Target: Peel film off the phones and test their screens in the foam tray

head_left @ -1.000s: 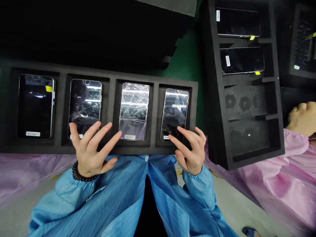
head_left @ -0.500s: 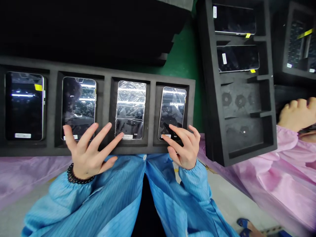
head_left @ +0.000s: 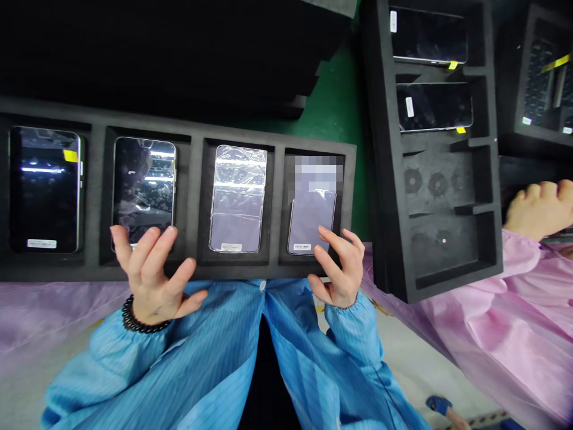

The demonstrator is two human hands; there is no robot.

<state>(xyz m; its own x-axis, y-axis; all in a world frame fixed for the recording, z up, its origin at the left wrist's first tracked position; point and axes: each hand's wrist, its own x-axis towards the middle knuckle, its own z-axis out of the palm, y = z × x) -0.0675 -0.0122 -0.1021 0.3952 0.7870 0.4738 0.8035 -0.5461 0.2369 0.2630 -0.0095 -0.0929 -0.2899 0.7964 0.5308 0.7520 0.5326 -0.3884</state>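
Observation:
A black foam tray (head_left: pixel 192 272) holds phones in separate compartments. My left hand (head_left: pixel 154 275), fingers spread, is over the lower edge of the second phone (head_left: pixel 143 185) and holds nothing. The third phone (head_left: pixel 237 209), under wrinkled film, has a pale lit screen. At the right end, the fourth phone (head_left: pixel 310 224) is also lit pale, its top blurred by pixelation. My right hand (head_left: pixel 340 263) has its fingers apart at that phone's lower right; whether a fingertip touches it, I cannot tell. The leftmost phone (head_left: pixel 45 191) is dark, with a yellow tab.
Another foam tray (head_left: pixel 389 227) at the right holds two dark phones in its upper compartments. Beyond it are a further tray (head_left: pixel 514 89) and another person's hand (head_left: pixel 537 206) with a pink sleeve. Stacked black foam (head_left: pixel 179 54) rises behind the near tray.
The third and fourth phones' screens have turned from dark to pale. My left hand has drawn back left from the third phone. My right fingertips have shifted right, off the fourth phone's label.

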